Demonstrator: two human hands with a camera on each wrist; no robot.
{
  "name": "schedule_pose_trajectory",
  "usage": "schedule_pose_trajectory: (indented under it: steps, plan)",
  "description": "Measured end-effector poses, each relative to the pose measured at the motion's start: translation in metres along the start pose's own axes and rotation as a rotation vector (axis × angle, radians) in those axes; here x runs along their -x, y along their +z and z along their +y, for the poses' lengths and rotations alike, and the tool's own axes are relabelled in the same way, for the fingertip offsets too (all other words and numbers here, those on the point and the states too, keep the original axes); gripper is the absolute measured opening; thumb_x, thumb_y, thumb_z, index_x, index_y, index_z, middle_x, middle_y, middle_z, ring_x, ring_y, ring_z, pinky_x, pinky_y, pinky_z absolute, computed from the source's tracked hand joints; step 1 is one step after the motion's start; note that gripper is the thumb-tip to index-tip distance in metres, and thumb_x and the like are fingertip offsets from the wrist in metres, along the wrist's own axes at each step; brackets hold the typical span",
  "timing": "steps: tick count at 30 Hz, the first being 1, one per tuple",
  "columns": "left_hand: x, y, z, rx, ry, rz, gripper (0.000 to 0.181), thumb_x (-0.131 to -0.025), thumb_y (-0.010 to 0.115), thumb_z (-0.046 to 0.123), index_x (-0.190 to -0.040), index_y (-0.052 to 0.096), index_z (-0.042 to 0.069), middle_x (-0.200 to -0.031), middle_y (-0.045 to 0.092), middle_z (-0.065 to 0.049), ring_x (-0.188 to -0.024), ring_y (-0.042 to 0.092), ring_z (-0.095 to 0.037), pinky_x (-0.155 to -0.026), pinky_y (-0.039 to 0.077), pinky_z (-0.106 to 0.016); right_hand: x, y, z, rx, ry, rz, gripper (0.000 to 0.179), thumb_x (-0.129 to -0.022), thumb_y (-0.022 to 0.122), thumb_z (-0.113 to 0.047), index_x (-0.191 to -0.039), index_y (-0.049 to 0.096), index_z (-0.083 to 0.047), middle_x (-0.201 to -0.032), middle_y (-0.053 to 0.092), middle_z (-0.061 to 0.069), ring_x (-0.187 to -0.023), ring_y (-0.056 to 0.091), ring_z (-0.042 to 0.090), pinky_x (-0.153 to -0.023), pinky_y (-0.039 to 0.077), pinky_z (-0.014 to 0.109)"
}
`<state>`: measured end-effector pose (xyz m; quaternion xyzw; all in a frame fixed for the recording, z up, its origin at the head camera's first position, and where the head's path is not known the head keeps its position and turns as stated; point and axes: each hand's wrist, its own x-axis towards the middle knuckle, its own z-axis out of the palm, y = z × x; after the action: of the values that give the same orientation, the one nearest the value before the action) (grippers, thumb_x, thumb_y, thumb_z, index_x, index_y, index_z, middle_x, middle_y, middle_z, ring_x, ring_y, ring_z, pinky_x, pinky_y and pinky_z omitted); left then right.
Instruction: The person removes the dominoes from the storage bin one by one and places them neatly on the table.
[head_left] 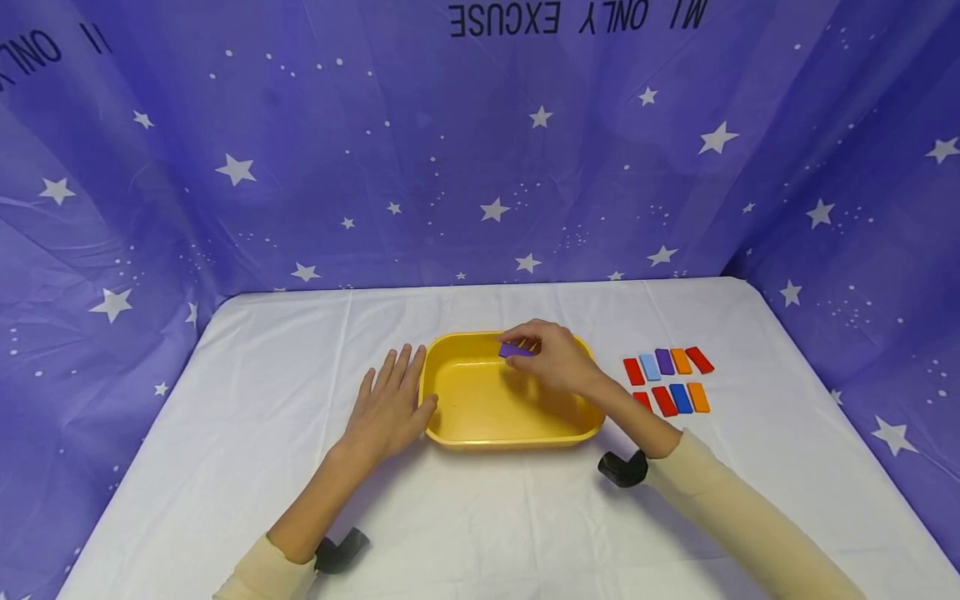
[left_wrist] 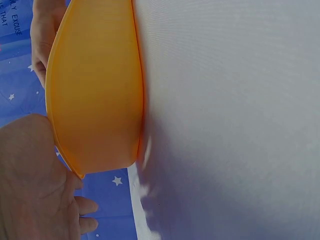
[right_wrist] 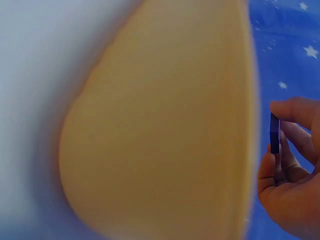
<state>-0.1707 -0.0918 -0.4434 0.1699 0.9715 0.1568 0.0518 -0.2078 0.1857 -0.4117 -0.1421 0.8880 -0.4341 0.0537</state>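
Observation:
A yellow tub [head_left: 480, 408] sits in the middle of the white table. My right hand [head_left: 551, 354] is over its back right part, pinching a flat purple block [head_left: 514, 351] between thumb and fingers. In the right wrist view the same purple block [right_wrist: 274, 133] shows edge-on between the fingertips, beyond the tub's blurred wall [right_wrist: 165, 130]. My left hand [head_left: 390, 408] lies with straight, spread fingers along the tub's left side, the thumb over the rim. The left wrist view has the left palm [left_wrist: 30, 170] against the rim of the tub [left_wrist: 95, 95].
Right of the tub lie two rows of flat blocks, among them a purple one [head_left: 664, 362], a light blue one [head_left: 649, 367], a dark blue one [head_left: 681, 398], and several red and orange ones. A purple star-print curtain [head_left: 450, 183] encloses the table's back and sides.

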Motion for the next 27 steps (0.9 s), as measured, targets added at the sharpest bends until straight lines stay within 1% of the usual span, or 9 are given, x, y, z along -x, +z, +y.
schedule_pose_trajectory:
  steps: [6, 10, 15, 19, 23, 27]
  plan:
    - [0.000, 0.001, -0.001, 0.006, -0.001, -0.001, 0.075, -0.101, 0.045, 0.042, -0.160, 0.014, 0.007, -0.165, 0.012, -0.017, -0.150, 0.007, -0.037, -0.116, 0.008, -0.061, 0.016, -0.027, 0.001, -0.021, 0.005, 0.069, 0.029, -0.090, 0.074, -0.010, -0.118, 0.073, -0.007, -0.104, 0.067, 0.005, -0.093, 0.058, 0.025, -0.084, 0.050, 0.037]
    - [0.000, 0.002, -0.002, 0.008, 0.001, 0.000, 0.075, -0.101, 0.045, 0.042, -0.161, 0.014, 0.007, -0.165, 0.012, -0.017, -0.151, 0.007, -0.037, -0.116, 0.008, -0.061, 0.027, -0.046, 0.010, -0.026, 0.016, 0.112, 0.031, -0.090, 0.074, -0.009, -0.120, 0.071, -0.005, -0.105, 0.069, 0.005, -0.092, 0.056, 0.024, -0.082, 0.050, 0.033]
    - [0.000, 0.001, -0.002, 0.007, 0.005, 0.006, 0.075, -0.101, 0.045, 0.042, -0.160, 0.014, 0.007, -0.165, 0.012, -0.017, -0.150, 0.007, -0.037, -0.116, 0.008, -0.061, 0.044, -0.070, 0.023, -0.029, 0.062, 0.145, 0.032, -0.091, 0.073, -0.011, -0.122, 0.069, -0.007, -0.113, 0.069, 0.007, -0.096, 0.054, 0.025, -0.082, 0.049, 0.023]
    - [-0.001, 0.001, -0.002, 0.008, 0.008, 0.014, 0.075, -0.101, 0.046, 0.041, -0.160, 0.015, 0.007, -0.164, 0.013, -0.017, -0.150, 0.008, -0.038, -0.116, 0.009, -0.061, 0.061, -0.086, 0.034, -0.052, 0.118, 0.165, 0.034, -0.092, 0.074, -0.018, -0.124, 0.067, -0.008, -0.113, 0.067, 0.009, -0.098, 0.053, 0.025, -0.080, 0.049, 0.017]
    - [0.000, 0.001, -0.002, 0.009, 0.013, 0.015, 0.075, -0.101, 0.046, 0.041, -0.160, 0.015, 0.007, -0.164, 0.013, -0.018, -0.150, 0.008, -0.038, -0.116, 0.009, -0.062, 0.077, -0.100, 0.045, -0.073, 0.191, 0.183, 0.039, -0.093, 0.073, -0.025, -0.126, 0.065, -0.006, -0.109, 0.062, 0.012, -0.097, 0.051, 0.025, -0.077, 0.049, 0.015]
    - [0.000, 0.000, -0.001, 0.006, 0.015, 0.014, 0.076, -0.101, 0.046, 0.042, -0.160, 0.015, 0.007, -0.164, 0.014, -0.018, -0.150, 0.008, -0.038, -0.116, 0.009, -0.062, 0.093, -0.113, 0.060, -0.068, 0.235, 0.199, 0.043, -0.094, 0.072, -0.026, -0.129, 0.062, -0.002, -0.111, 0.060, 0.014, -0.096, 0.052, 0.023, -0.078, 0.049, 0.012]
